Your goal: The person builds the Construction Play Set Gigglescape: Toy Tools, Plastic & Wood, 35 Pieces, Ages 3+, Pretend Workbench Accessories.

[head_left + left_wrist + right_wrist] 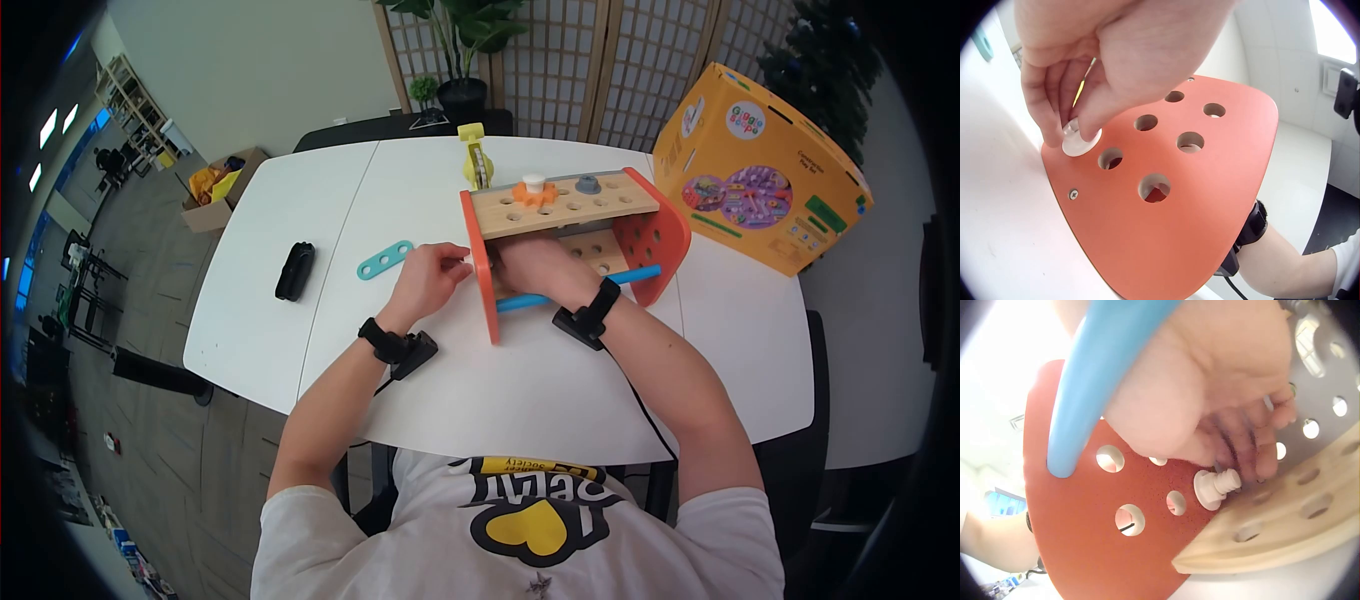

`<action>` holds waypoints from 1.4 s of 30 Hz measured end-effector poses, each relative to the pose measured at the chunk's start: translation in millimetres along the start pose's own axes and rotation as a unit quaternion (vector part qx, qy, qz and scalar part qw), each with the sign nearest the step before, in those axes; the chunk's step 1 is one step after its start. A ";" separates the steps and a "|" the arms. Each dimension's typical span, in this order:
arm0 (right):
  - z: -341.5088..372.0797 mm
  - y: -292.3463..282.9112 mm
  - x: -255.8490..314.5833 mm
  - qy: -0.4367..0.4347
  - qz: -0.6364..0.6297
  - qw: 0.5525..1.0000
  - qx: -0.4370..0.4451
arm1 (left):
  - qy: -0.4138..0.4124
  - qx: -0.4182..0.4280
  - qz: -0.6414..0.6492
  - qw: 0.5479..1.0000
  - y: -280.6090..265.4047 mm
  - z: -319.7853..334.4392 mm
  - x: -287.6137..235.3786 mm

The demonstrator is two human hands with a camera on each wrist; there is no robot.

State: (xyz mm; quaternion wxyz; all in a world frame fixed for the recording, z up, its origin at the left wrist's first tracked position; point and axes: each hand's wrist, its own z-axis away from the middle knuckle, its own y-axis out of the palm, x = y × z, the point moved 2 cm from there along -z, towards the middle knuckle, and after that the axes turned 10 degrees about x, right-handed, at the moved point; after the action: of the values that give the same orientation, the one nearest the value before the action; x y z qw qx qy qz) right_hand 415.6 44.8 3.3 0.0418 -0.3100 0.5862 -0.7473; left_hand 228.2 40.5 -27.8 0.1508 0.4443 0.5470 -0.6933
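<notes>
In the left wrist view, my left hand (1104, 62) pinches a white round piece (1082, 147) against a corner hole of the orange-red side panel (1210, 169). Inside the toy workbench (590, 213), my right hand (545, 268) reaches under the wooden top. The right wrist view shows a white threaded bolt (1227, 481) standing out from the panel's inner face, with a white collar at its base. Loosely curled fingers (1266, 459) of that hand are beside the bolt's tip; whether they touch it is unclear. A blue rod (1100, 369) crosses near the palm.
A teal strip with holes (385, 260) and a black case (295, 271) lie to the left. Behind the workbench is a yellow-green toy (478, 165). An orange gear (535, 194) sits on top. A large yellow box (760, 170) stands at the back right.
</notes>
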 end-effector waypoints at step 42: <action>142.7 -109.0 -115.0 0.171 -0.339 0.893 -0.241 | -0.110 -0.033 0.130 0.985 -16.1 1.5 -49.5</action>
State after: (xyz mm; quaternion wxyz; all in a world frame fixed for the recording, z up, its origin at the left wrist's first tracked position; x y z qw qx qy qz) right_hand 614.0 6.1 71.2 -0.3914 -0.3577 0.6056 -0.5934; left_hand 244.0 31.2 20.9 0.3137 0.4270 0.4874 -0.6940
